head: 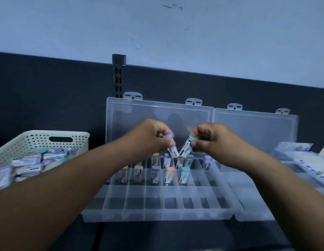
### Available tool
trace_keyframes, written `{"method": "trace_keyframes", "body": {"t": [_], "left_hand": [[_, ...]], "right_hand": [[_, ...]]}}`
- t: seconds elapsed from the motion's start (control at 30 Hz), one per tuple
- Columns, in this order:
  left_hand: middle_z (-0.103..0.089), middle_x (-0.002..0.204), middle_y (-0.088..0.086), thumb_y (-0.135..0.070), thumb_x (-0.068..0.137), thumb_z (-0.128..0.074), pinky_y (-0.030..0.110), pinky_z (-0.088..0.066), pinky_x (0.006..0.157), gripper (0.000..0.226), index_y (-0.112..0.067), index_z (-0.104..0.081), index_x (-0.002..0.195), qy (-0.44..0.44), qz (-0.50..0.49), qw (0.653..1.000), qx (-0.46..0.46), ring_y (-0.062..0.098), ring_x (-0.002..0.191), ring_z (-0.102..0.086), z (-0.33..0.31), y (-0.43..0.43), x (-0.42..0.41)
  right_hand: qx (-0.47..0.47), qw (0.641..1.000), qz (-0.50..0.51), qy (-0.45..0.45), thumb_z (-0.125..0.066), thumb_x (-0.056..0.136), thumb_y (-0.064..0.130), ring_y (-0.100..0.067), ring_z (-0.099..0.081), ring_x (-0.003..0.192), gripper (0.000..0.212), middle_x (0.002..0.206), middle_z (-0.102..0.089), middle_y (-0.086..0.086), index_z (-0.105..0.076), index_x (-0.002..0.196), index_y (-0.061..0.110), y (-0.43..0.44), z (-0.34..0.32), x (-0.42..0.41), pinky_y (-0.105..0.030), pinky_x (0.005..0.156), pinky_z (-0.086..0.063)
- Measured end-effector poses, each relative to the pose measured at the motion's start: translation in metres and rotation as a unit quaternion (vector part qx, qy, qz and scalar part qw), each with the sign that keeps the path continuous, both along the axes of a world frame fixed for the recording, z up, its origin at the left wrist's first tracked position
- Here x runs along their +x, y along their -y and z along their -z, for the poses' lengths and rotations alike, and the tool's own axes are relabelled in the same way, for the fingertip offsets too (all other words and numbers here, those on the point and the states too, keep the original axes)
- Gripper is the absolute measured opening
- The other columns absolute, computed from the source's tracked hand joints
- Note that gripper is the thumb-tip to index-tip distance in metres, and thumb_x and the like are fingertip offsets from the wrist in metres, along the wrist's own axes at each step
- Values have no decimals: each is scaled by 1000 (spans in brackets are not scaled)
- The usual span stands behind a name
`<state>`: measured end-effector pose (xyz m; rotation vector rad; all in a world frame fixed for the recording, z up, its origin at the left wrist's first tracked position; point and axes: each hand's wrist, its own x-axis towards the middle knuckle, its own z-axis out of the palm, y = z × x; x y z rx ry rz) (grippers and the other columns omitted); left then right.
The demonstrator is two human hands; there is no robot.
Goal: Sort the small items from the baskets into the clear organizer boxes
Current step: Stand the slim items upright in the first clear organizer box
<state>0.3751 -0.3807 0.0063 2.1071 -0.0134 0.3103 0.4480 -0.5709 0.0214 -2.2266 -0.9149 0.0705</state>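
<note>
My left hand pinches a small eraser with a purple end, and my right hand pinches one with a teal end. Both erasers hang tilted above the back rows of the clear organizer box, their lower ends nearly touching. Several erasers with orange, purple and teal ends stand upright in the box's back compartments. A cream perforated basket at the left holds several more wrapped erasers.
A second clear organizer box sits to the right of the first, both with lids raised against the dark back panel. Plastic packets lie at the far right. A black slotted post rises behind the boxes.
</note>
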Motion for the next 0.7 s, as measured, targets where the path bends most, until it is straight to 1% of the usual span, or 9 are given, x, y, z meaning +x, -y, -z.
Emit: {"method": "trace_keyframes", "body": {"t": [0.07,0.1,0.13,0.2,0.3,0.37,0.43,0.53,0.7], "left_hand": [[-67,77,16,-7,86,-66,37,-56,76,7,-1,-67,89,-12,9,1000,7,19,67,-65,3,17,10],[-68,77,14,-9,87,-65,39,-56,78,8,-2,-68,88,-15,12,1000,20,24,70,-67,5,25,14],[-69,78,12,-12,87,-64,41,-57,80,9,-5,-69,87,-15,14,999,36,28,75,-68,7,32,18],[-71,81,10,-18,85,-67,44,-56,79,8,-13,-71,81,-9,10,997,71,29,81,-67,10,45,24],[-70,75,0,-24,80,-72,35,-53,69,8,-18,-70,76,-13,-3,994,109,17,67,-62,14,66,34],[-67,69,-6,-26,79,-73,28,-49,63,8,-19,-69,75,-19,-5,990,136,9,62,-58,18,77,39],[-67,70,-8,-28,80,-71,26,-48,65,9,-20,-69,76,-24,-6,985,173,8,66,-60,23,87,45],[-68,75,-6,-29,83,-68,28,-49,69,11,-20,-72,81,-41,-11,973,229,10,73,-62,30,94,52],[-69,89,-3,-29,87,-65,29,-51,74,14,-19,-74,93,-74,-11,957,282,13,81,-62,44,100,61]], "right_hand": [[-13,1000,9,4,-63,90,7,0,-59,58,10,67,-64,4,-65,82,14,16,3,6,-14,62,-47],[-27,999,13,13,-63,90,8,3,-55,56,10,65,-62,7,-66,82,14,24,5,9,-10,59,-43],[-44,999,17,25,-63,90,11,2,-55,57,10,67,-62,8,-66,82,16,30,8,13,-12,60,-43],[-73,996,26,44,-64,90,16,-2,-55,63,12,70,-63,8,-65,81,23,42,14,20,-19,64,-45],[-95,994,29,56,-65,89,19,-1,-52,62,12,69,-59,11,-63,80,26,59,23,31,-16,60,-40],[-109,992,23,59,-66,89,20,-2,-52,62,12,70,-60,10,-63,80,26,67,29,37,-17,60,-40],[-117,992,14,55,-66,88,19,-4,-52,62,14,70,-60,8,-62,77,27,74,34,43,-21,62,-41],[-132,990,4,49,-66,88,20,-2,-51,64,13,70,-59,9,-62,77,25,78,44,49,-21,63,-40],[-150,987,-9,49,-65,90,20,-10,-57,83,3,89,-60,8,-65,88,22,79,58,55,-24,74,-44]]}}
